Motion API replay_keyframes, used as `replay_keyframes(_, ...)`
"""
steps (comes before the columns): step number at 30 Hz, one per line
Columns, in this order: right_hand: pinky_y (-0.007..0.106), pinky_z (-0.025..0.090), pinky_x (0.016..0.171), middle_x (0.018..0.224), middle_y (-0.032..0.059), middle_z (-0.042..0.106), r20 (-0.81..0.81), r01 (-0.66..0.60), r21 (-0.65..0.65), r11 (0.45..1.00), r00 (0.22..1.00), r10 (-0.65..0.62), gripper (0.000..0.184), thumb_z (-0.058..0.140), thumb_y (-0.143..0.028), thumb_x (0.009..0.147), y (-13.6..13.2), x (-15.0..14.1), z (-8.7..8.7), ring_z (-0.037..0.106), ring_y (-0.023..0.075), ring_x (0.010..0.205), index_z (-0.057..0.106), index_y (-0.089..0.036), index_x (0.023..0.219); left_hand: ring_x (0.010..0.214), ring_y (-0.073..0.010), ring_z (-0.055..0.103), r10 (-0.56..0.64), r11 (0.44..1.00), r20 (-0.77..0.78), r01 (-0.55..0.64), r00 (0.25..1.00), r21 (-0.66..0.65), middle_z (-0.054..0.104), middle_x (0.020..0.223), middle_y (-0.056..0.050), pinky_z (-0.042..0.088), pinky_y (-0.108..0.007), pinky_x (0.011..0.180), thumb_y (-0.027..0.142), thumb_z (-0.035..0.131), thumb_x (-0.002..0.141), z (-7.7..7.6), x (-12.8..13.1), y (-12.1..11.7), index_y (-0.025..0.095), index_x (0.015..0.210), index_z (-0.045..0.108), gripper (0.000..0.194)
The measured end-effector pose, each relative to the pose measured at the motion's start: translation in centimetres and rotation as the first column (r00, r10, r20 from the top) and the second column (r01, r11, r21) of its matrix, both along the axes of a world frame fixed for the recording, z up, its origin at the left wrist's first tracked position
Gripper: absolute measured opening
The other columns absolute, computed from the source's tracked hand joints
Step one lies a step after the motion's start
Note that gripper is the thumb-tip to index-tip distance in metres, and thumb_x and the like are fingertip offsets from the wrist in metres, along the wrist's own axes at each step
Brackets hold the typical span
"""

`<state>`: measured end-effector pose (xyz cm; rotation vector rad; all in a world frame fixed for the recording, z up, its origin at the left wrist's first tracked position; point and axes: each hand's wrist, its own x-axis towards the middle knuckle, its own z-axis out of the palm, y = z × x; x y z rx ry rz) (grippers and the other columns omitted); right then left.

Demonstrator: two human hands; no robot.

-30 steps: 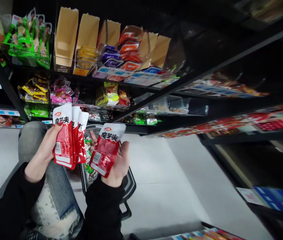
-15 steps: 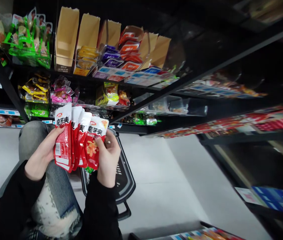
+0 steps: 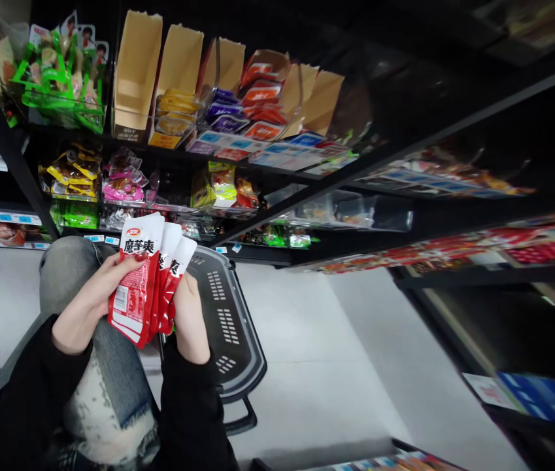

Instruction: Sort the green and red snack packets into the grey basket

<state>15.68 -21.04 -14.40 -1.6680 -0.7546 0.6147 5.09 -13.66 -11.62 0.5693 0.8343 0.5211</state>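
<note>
A small stack of red and white snack packets point(image 3: 136, 281) with black lettering is held upright over the knee, slightly fanned to the right. My left hand point(image 3: 89, 302) is closed on the left side of the stack, its thumb across the front packet. At the right edge, my right hand point(image 3: 190, 317) is closed against the rearmost packets; its fingertips are hidden behind them. Just beyond my right hand, a black shopping basket point(image 3: 223, 297) with slotted sides stands on the floor, partly covered by my hand and sleeve.
Shelves ahead hold open cardboard boxes point(image 3: 137, 72) of snack packets, green-edged bags point(image 3: 59, 82) and yellow packets point(image 3: 74, 170). A black shelf post point(image 3: 17, 150) stands at the left. Pale floor tiles point(image 3: 306, 340) lie right of the basket; more shelving runs along the right.
My right hand has moved left, bringing its packet in against the others, so the spread has narrowed into a tighter stack. More of the basket now shows.
</note>
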Motion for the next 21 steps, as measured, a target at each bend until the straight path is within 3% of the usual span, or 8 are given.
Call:
replay_keyframes(4, 0.03, 0.042, 0.071, 0.085, 0.0025, 0.057, 0.224, 0.226, 0.109, 0.968, 0.943, -0.245, 0.026, 0.042, -0.038, 0.084, -0.9, -0.3, 1.9, 0.052, 0.0157, 0.076, 0.055, -0.02, 0.097, 0.047, -0.0103, 0.056, 0.038, 0.996, -0.009, -0.037, 0.999, 0.078, 0.063, 0.054, 0.003, 0.044, -0.021, 0.049, 0.031, 0.076, 0.054, -0.6, 0.1, 0.1, 0.015, 0.067, 0.062, 0.025)
replay_keyframes(6, 0.027, 0.04, 0.063, 0.073, -0.0013, 0.053, 0.301, 0.138, 0.065, 0.988, 0.942, -0.151, 0.025, 0.054, -0.039, 0.077, -1.4, -0.9, 3.2, 0.05, 0.0138, 0.065, 0.053, -0.021, 0.095, 0.049, -0.01, 0.056, 0.034, 0.989, -0.021, -0.031, 0.999, 0.145, 0.064, 0.057, 0.002, 0.043, -0.021, 0.049, 0.029, 0.077, 0.054, -0.9, 0.2, 0.1, 0.014, 0.069, 0.064, 0.025)
replay_keyframes(8, 0.025, 0.038, 0.056, 0.065, -0.0043, 0.05, 0.327, 0.009, -0.089, 0.996, 0.945, 0.021, 0.031, 0.065, -0.037, 0.068, -1.6, -1.8, 4.4, 0.048, 0.0127, 0.058, 0.051, -0.021, 0.09, 0.054, -0.0112, 0.058, 0.03, 0.978, -0.02, -0.025, 0.999, 0.208, 0.067, 0.063, 0.0, 0.044, -0.021, 0.053, 0.027, 0.076, 0.055, -1.2, 0.3, 0.1, 0.013, 0.074, 0.065, 0.025)
replay_keyframes(11, 0.024, 0.038, 0.053, 0.067, -0.0042, 0.054, 0.314, 0.007, -0.242, 0.97, 0.947, 0.071, 0.036, 0.069, -0.033, 0.064, -1.4, -2.6, 5.0, 0.05, 0.013, 0.056, 0.047, -0.021, 0.089, 0.059, -0.0134, 0.06, 0.016, 0.976, 0.009, -0.018, 1.0, 0.218, 0.069, 0.068, -0.002, 0.045, -0.023, 0.057, 0.028, 0.075, 0.058, -1.4, 0.4, 0.1, 0.013, 0.077, 0.067, 0.026)
replay_keyframes(15, 0.025, 0.04, 0.056, 0.069, -0.0031, 0.056, 0.239, 0.019, -0.234, 0.972, 0.97, 0.039, 0.027, 0.066, -0.031, 0.068, -1.1, -2.5, 4.5, 0.053, 0.014, 0.059, 0.047, -0.021, 0.084, 0.055, -0.0144, 0.06, 0.024, 0.988, 0.058, -0.033, 0.998, 0.149, 0.069, 0.064, -0.003, 0.046, -0.024, 0.055, 0.039, 0.071, 0.063, -1.5, 0.4, 0.0, 0.013, 0.075, 0.066, 0.029)
replay_keyframes(21, 0.026, 0.044, 0.059, 0.077, -0.0003, 0.061, 0.078, 0.007, -0.093, 0.996, 0.997, 0.0, 0.02, 0.061, -0.034, 0.075, -1.7, -1.5, 3.4, 0.057, 0.0141, 0.064, 0.049, -0.021, 0.084, 0.056, -0.0168, 0.062, 0.051, 0.995, 0.067, -0.057, 0.996, 0.082, 0.069, 0.062, -0.004, 0.048, -0.027, 0.058, 0.041, 0.07, 0.065, -1.4, 0.4, 0.0, 0.012, 0.077, 0.065, 0.032)
